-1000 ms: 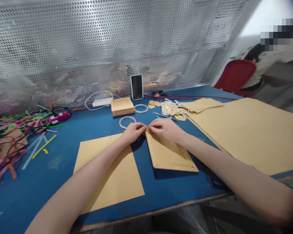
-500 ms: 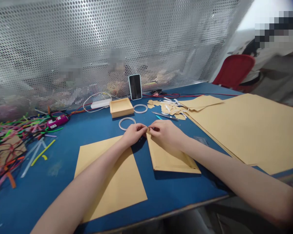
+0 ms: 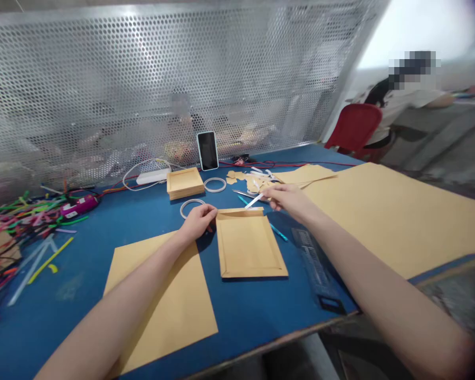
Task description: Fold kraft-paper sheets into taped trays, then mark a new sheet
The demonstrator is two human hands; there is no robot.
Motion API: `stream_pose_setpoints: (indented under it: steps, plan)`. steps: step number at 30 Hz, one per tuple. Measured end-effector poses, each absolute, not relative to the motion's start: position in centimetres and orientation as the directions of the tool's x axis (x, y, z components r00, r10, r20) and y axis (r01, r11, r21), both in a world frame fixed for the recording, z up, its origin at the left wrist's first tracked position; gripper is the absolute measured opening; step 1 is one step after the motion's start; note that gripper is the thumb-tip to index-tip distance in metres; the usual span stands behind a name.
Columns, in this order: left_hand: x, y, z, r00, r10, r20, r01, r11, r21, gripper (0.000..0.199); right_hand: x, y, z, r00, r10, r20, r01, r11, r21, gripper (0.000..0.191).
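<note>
Perforated metal screen [image 3: 142,79] behind a blue table [image 3: 253,311], red chair [image 3: 354,126] beyond, at right.

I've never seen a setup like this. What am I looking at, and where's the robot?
There is no robot: these are a person's bare hands, seen from one camera worn on the head, looking forward and down. The right hand holds a narrow white strip. The left hand is at the far left corner of a folded brown paper piece. Around it on the blue table lie a flat brown sheet, larger sheets and white rings; a phone stands behind.
</note>
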State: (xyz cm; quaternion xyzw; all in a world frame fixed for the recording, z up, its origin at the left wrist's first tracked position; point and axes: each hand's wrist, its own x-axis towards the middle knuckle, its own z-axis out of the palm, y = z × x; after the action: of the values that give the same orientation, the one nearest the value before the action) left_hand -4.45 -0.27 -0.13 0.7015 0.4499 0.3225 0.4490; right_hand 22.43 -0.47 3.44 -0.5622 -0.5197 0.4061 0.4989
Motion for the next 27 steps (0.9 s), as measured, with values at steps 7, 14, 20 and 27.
stream_pose_setpoints:
  steps: [7,14,20,27]
  plan:
    - [-4.9,-0.1,-1.0,0.309,0.951,0.003,0.299,-0.100,0.949,0.024,28.0,2.7,4.0,0.435,0.883,0.175,-0.026,0.207,-0.978,0.021]
    - [-4.9,-0.3,-1.1,0.291,0.957,-0.007,0.283,-0.079,0.956,0.023,26.3,3.4,1.3,0.328,0.907,0.264,0.244,0.188,-0.951,0.024]
    - [-4.9,0.0,-1.0,0.310,0.951,-0.006,0.300,-0.091,0.950,0.024,23.7,2.3,1.4,0.073,0.941,0.332,0.427,0.271,-0.863,0.026]
    - [-4.9,0.4,-0.7,0.354,0.935,0.017,0.263,-0.117,0.958,0.024,19.7,-0.1,1.8,-0.538,0.789,0.297,0.625,0.610,-0.487,0.042]
